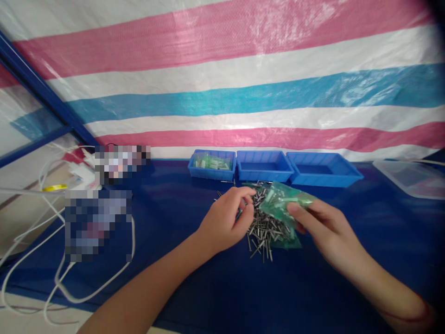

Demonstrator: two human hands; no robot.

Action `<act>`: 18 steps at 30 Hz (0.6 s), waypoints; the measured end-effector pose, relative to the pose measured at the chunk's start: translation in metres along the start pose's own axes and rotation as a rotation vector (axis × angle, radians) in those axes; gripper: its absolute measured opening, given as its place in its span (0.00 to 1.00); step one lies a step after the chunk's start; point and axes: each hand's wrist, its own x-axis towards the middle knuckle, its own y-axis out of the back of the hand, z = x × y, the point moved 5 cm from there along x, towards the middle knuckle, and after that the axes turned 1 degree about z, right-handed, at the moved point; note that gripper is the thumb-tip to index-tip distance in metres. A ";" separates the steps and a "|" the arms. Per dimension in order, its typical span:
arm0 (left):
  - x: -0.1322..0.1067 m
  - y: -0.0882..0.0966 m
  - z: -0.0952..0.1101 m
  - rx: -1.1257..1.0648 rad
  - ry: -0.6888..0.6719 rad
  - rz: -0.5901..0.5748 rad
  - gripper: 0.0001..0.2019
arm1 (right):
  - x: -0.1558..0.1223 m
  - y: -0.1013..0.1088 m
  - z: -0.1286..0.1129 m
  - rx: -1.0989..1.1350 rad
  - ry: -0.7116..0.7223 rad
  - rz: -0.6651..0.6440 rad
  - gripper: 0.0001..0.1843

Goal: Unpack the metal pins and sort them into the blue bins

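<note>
My left hand [227,218] is at the left side of a loose pile of thin metal rivets or nails [266,227], its fingers curled in towards the thumb. Whatever lies inside those fingers is hidden. My right hand [323,225] pinches a green see-through plastic bag [278,202] between thumb and fingers, above the pile. Pale, short pieces show through the bag's film. Under it, more green plastic [292,241] lies at the pile's right edge.
Behind the pile stand three blue bins: the left bin [212,176] holds green bags [213,162], beside a middle bin [266,175] and a right bin [328,177]. A clear plastic lid or tray [410,178] lies at right. White cables [100,290] loop across the left side.
</note>
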 end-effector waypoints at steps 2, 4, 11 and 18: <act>-0.001 -0.010 -0.012 -0.203 0.255 -0.142 0.17 | -0.002 0.007 -0.010 -0.296 0.263 0.077 0.06; -0.005 -0.025 -0.021 -0.421 0.470 -0.304 0.29 | -0.009 0.006 -0.019 -0.527 0.506 0.072 0.07; -0.012 -0.046 -0.023 -0.755 0.764 -0.497 0.39 | -0.021 -0.005 -0.022 -0.854 0.770 -0.019 0.19; -0.010 -0.040 -0.018 -0.781 0.680 -0.424 0.22 | -0.014 -0.005 -0.022 -0.746 0.646 0.011 0.16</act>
